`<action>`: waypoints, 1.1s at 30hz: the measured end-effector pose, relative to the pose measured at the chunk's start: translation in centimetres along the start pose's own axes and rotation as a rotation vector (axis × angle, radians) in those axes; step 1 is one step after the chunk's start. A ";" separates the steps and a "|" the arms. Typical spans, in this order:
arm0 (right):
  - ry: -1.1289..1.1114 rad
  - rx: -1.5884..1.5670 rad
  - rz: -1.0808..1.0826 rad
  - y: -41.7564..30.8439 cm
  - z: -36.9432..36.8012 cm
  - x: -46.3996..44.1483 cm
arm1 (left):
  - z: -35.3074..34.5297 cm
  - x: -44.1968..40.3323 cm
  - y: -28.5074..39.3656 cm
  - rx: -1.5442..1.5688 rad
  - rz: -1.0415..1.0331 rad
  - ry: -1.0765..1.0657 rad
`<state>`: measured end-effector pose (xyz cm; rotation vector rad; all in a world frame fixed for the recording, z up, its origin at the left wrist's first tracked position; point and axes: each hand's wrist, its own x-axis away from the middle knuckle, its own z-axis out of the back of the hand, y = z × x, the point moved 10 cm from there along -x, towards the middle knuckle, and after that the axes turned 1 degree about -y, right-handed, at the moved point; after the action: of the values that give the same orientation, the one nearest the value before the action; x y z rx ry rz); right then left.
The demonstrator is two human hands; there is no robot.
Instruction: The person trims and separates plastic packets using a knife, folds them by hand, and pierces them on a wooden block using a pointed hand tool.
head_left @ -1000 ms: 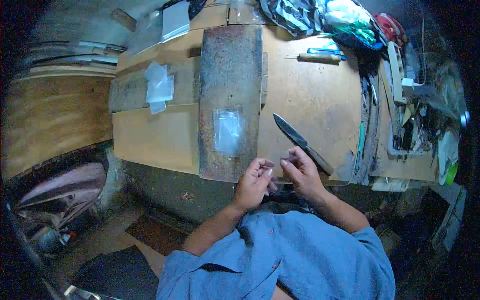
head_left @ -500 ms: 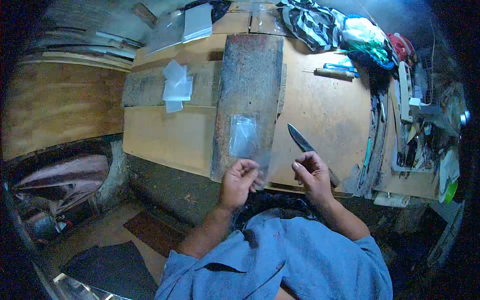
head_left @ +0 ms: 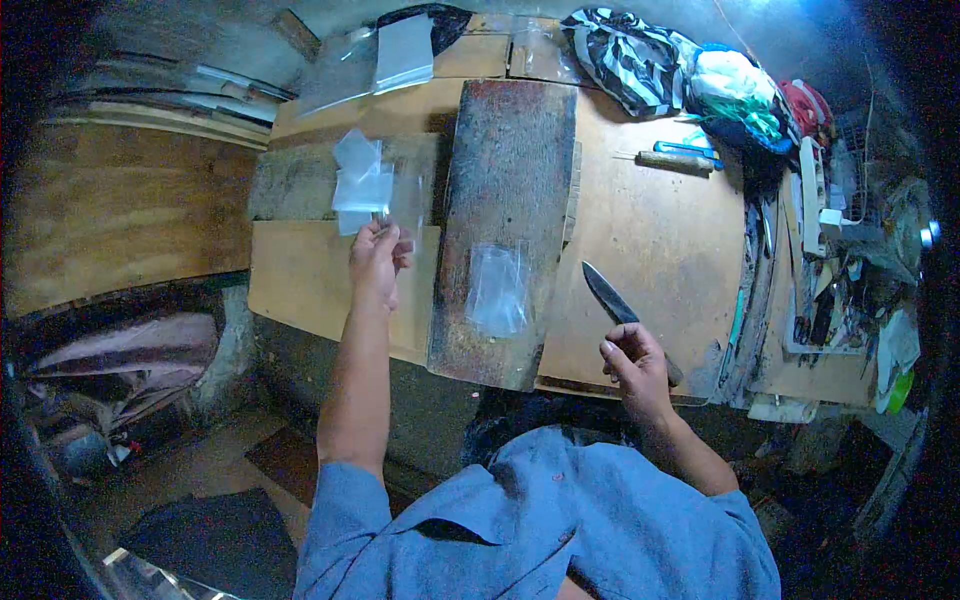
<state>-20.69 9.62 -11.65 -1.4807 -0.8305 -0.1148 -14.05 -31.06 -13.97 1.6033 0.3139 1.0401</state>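
My left hand (head_left: 380, 250) is stretched out over the left of the table, its fingers pinched on a thin clear plastic sheet (head_left: 408, 205), beside a loose pile of clear plastic pieces (head_left: 362, 188). On the dark worn board (head_left: 512, 170) lies a second stack of clear plastic pieces (head_left: 498, 290). My right hand (head_left: 635, 362) hovers at the table's front edge with its fingers curled together; whatever may be between them is too small to tell. Partly under it lies a knife (head_left: 607, 290), blade pointing up and left.
A wooden-handled awl (head_left: 675, 161) and a blue cutter (head_left: 688, 151) lie at the back right. Behind are plastic bags (head_left: 735, 85) and a striped bag (head_left: 635, 60). A tray of tools (head_left: 830, 300) stands at the right. White sheets (head_left: 404, 52) lie at the back left.
My left hand has moved from near my body out to the left pile, carrying the clear sheet. My right hand has moved slightly right, over the knife handle. The view has shifted.
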 end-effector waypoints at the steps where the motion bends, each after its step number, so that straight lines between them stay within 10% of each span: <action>1: -0.003 0.003 -0.001 0.1 0.0 0.0 | -0.1 -1.0 0.2 -0.015 -0.017 -0.009; 12: 0.092 -0.005 0.007 0.3 3.8 -0.7 | 4.6 0.6 0.0 -0.430 -0.253 0.293; 21: 0.618 0.751 0.319 -3.4 20.2 -1.5 | 4.5 8.9 -1.7 -0.277 -0.188 0.221; 33: 0.673 1.073 0.379 -4.0 19.3 -4.2 | 1.4 13.9 -1.0 -0.182 -0.189 0.169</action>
<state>-34.03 24.73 -13.08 -0.4783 0.0132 0.1096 -4.72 -22.18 -8.56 1.3000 0.4617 1.0289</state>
